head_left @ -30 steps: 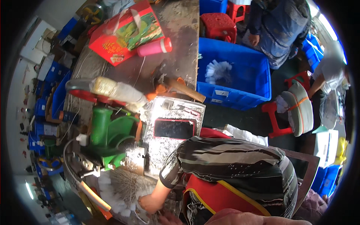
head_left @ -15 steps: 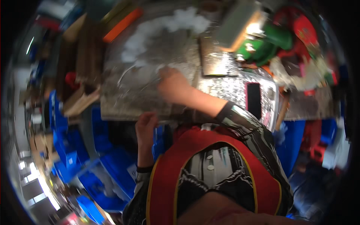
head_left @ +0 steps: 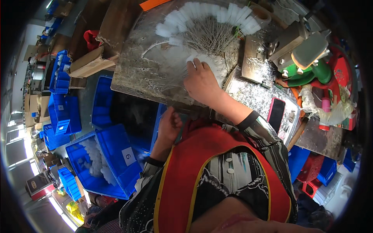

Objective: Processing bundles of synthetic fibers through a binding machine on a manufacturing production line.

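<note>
Cluttered workshop bench, metal-topped, seen from above; floor to the left is packed with blue bins.

White-tufted wire brushes (head_left: 210, 27) lie fanned out on the metal worktop (head_left: 143, 73), tufts toward the far edge, wire stems converging toward the person. A few loose ones lie off to the left of the fan.

Right hand (head_left: 202, 81) rests palm-down on the near end of the pile, fingers (head_left: 194, 64) spread flat over white tufts, pressing on them rather than wrapped round anything. Left hand (head_left: 169, 126) sits lower, at the near edge of the worktop, fingers curled loosely; can't tell if it's holding anything.

Outward from there:
- Small metal plate (head_left: 254, 58) just right of the brush pile, foil-covered surface (head_left: 256, 97) below it.
- Dark phone (head_left: 276, 113) lying on that foil surface, beside the right forearm.
- Press-like fixture with grey head (head_left: 309, 48) at upper right, green parts and red clutter behind it.
- Open blue crate (head_left: 105, 163) on the floor lower left, holding more white tufted pieces; further blue crates (head_left: 62, 112) stacked beyond it.
- Cardboard boxes (head_left: 87, 62) along the left edge of the bench.

Person wears a red apron (head_left: 202, 174) over a patterned dark shirt.
</note>
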`<act>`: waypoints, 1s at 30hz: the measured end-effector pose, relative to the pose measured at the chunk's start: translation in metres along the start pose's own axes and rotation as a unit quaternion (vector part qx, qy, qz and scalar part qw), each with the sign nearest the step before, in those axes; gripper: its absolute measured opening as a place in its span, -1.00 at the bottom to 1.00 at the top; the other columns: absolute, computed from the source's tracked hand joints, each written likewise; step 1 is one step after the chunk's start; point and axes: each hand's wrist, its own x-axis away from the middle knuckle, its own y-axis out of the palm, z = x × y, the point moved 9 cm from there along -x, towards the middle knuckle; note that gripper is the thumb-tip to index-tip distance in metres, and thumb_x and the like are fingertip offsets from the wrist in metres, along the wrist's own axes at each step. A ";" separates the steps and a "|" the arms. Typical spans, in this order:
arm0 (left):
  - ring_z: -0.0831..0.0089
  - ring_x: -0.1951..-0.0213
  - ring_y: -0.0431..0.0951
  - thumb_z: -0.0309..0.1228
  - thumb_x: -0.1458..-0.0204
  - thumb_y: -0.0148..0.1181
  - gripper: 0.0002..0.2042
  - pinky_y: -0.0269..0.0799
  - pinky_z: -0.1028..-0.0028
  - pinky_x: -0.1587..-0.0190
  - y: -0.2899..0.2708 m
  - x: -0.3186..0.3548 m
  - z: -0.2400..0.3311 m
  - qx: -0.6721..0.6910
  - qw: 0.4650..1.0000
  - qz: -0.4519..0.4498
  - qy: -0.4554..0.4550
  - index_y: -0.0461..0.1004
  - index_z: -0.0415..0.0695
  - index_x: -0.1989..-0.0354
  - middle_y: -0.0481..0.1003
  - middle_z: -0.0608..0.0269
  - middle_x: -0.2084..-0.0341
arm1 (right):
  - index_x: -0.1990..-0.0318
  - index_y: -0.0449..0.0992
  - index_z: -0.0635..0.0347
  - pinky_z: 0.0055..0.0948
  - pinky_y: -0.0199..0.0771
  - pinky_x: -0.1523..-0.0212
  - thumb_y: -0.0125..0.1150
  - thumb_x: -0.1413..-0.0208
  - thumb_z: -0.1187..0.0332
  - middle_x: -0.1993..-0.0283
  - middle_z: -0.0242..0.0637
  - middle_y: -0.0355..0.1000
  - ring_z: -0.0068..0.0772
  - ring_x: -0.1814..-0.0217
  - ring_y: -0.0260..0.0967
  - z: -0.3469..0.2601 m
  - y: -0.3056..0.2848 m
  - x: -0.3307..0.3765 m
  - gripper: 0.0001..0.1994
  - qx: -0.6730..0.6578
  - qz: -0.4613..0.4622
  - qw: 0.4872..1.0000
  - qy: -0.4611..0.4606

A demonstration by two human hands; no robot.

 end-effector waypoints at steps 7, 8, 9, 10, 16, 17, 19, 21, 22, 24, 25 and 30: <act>0.66 0.70 0.18 -0.41 -0.01 0.05 -0.91 0.07 0.66 0.68 -0.002 0.012 0.042 0.066 0.990 0.036 0.121 0.34 -0.13 0.34 0.25 0.41 0.69 | 0.60 0.54 0.19 -0.21 0.22 0.19 0.12 0.36 0.36 0.24 0.00 0.32 -0.01 0.08 0.19 -0.013 0.000 -0.003 -0.86 0.029 0.018 0.999 -0.028; 0.66 0.67 0.21 -0.43 -0.01 0.04 -0.89 0.13 0.66 0.64 0.001 0.016 0.056 -0.006 0.979 0.059 0.196 0.35 -0.14 0.31 0.27 0.40 0.67 | 0.60 0.54 0.19 -0.21 0.22 0.19 0.12 0.36 0.36 0.24 0.00 0.32 -0.01 0.08 0.19 -0.015 0.001 -0.002 -0.86 0.025 0.017 0.999 -0.037; 0.66 0.67 0.21 -0.43 -0.01 0.04 -0.89 0.13 0.66 0.64 0.003 0.014 0.057 -0.001 0.978 0.066 0.199 0.35 -0.14 0.31 0.27 0.40 0.67 | 0.60 0.51 0.25 -0.20 0.23 0.13 0.11 0.36 0.38 0.17 0.02 0.29 0.00 0.04 0.19 -0.013 0.000 -0.003 -0.86 0.019 0.007 0.999 -0.025; 0.64 0.58 0.26 -0.44 -0.01 0.04 -0.83 0.18 0.63 0.53 0.015 0.015 0.066 -0.015 0.967 0.018 0.255 0.32 -0.13 0.22 0.29 0.38 0.61 | 0.61 0.49 0.31 -0.19 0.23 0.08 0.10 0.37 0.40 0.10 0.04 0.27 0.00 0.01 0.19 -0.010 -0.001 -0.004 -0.85 0.014 -0.003 1.000 -0.013; 0.51 0.21 0.36 -0.47 -0.01 0.02 -0.69 0.30 0.48 0.18 0.094 0.008 0.068 0.002 0.940 -0.110 0.323 0.24 -0.12 0.04 0.35 0.28 0.27 | 0.55 0.50 0.28 -0.21 0.22 0.13 0.14 0.35 0.37 0.19 0.03 0.28 -0.01 0.05 0.19 -0.013 -0.007 -0.002 -0.82 0.004 0.013 1.000 -0.024; 0.48 0.13 0.35 -0.47 -0.01 0.02 -0.67 0.31 0.45 0.14 0.111 0.008 0.068 0.042 0.935 -0.161 0.313 0.22 -0.12 0.01 0.34 0.26 0.18 | 0.50 0.50 0.30 -0.19 0.21 0.10 0.14 0.35 0.37 0.15 0.07 0.27 0.01 0.03 0.18 -0.013 -0.011 0.000 -0.80 -0.025 0.036 0.999 -0.016; 0.47 0.12 0.36 -0.47 0.01 0.04 -0.68 0.31 0.43 0.12 0.116 -0.004 0.063 0.078 0.955 -0.155 0.239 0.25 -0.12 0.03 0.36 0.26 0.18 | 0.42 0.49 0.31 -0.16 0.19 0.06 0.14 0.35 0.38 0.10 0.10 0.24 0.05 0.00 0.16 -0.019 -0.005 0.008 -0.74 0.027 0.041 0.998 -0.036; 0.46 0.12 0.37 -0.48 0.02 0.06 -0.69 0.31 0.42 0.10 0.122 -0.019 0.055 0.113 0.968 -0.154 0.160 0.28 -0.13 0.06 0.38 0.25 0.18 | 0.33 0.48 0.33 -0.14 0.16 0.01 0.13 0.35 0.39 0.04 0.14 0.22 0.08 -0.03 0.14 -0.022 -0.009 0.015 -0.68 0.082 0.045 0.994 -0.052; 0.47 0.15 0.38 -0.49 0.04 0.09 -0.72 0.32 0.43 0.12 0.120 -0.027 0.054 0.114 0.973 -0.148 0.138 0.32 -0.13 0.11 0.39 0.27 0.23 | 0.26 0.45 0.34 -0.13 0.14 -0.02 0.13 0.33 0.42 0.01 0.12 0.20 0.06 -0.06 0.13 -0.020 -0.010 0.018 -0.65 0.044 0.018 0.997 -0.053; 0.47 0.19 0.40 -0.50 0.06 0.11 -0.74 0.33 0.43 0.14 0.113 -0.036 0.052 0.119 0.976 -0.138 0.120 0.36 -0.14 0.15 0.41 0.29 0.28 | 0.18 0.42 0.36 -0.12 0.12 -0.06 0.14 0.31 0.45 -0.03 0.09 0.19 0.04 -0.10 0.11 -0.022 -0.017 0.027 -0.60 0.003 -0.010 0.998 -0.061; 0.48 0.24 0.41 -0.52 0.08 0.13 -0.78 0.34 0.46 0.17 0.107 -0.039 0.056 0.112 0.975 -0.126 0.148 0.39 -0.14 0.21 0.42 0.30 0.32 | 0.16 0.40 0.36 -0.16 0.11 -0.08 0.13 0.27 0.49 -0.02 0.05 0.21 -0.03 -0.10 0.12 -0.010 -0.031 0.034 -0.61 -0.184 0.013 0.983 0.001; 0.52 0.34 0.41 -0.58 0.13 0.15 -0.83 0.34 0.57 0.27 0.095 -0.022 0.075 0.115 0.967 -0.073 0.213 0.43 -0.25 0.31 0.43 0.25 0.39 | 0.14 0.39 0.34 -0.45 0.33 0.15 0.11 0.12 0.57 0.22 -0.17 0.40 -0.34 0.17 0.35 0.075 -0.092 0.141 -0.70 -0.316 0.174 0.916 0.176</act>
